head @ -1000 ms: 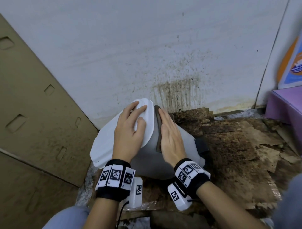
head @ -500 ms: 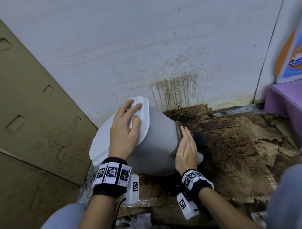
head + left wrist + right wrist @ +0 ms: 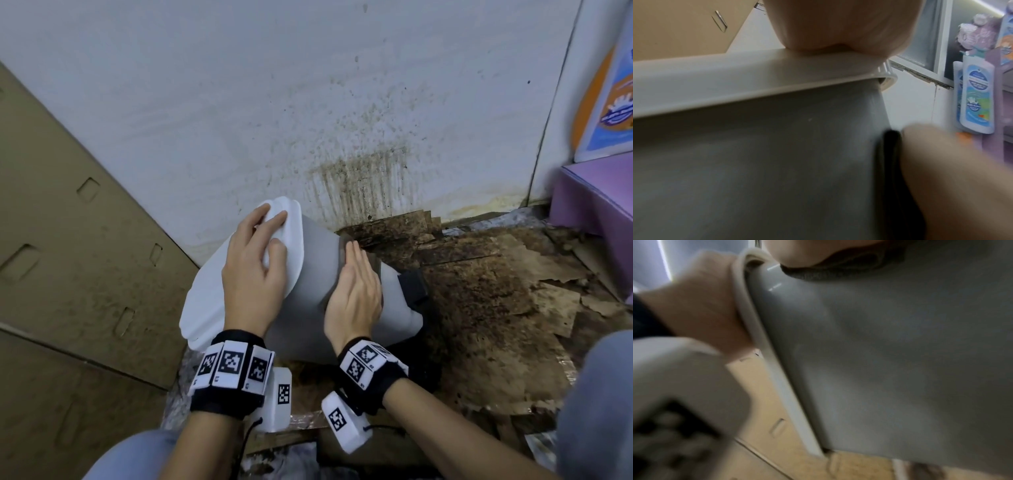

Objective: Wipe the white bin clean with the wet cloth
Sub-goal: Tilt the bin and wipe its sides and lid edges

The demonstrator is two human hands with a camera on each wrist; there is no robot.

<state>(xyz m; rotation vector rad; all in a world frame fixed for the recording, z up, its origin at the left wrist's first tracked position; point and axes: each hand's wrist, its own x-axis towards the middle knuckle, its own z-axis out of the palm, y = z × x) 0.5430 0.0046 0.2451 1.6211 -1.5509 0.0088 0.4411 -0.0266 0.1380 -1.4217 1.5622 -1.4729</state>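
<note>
While the bin (image 3: 318,274) lies tipped on its side on the stained cardboard floor (image 3: 479,308), close to the foot of the spattered wall (image 3: 308,102), both hands rest upon it. Left hand (image 3: 253,270): fingers spread and lightly bent over the white lid (image 3: 205,298), steadying it. Right hand (image 3: 356,291): fingers straight and together, pressing a dark cloth (image 3: 342,245) flat to the grey side of the bin, only an edge of cloth showing past the fingertips. Left wrist view: cloth (image 3: 890,146) as a dark strip between bin and hand; bottles (image 3: 976,97) on a shelf behind. Right wrist view: cloth texture (image 3: 818,275) under the palm. Brown cardboard sheets (image 3: 68,240) leaning at left; purple box (image 3: 596,195) at right
</note>
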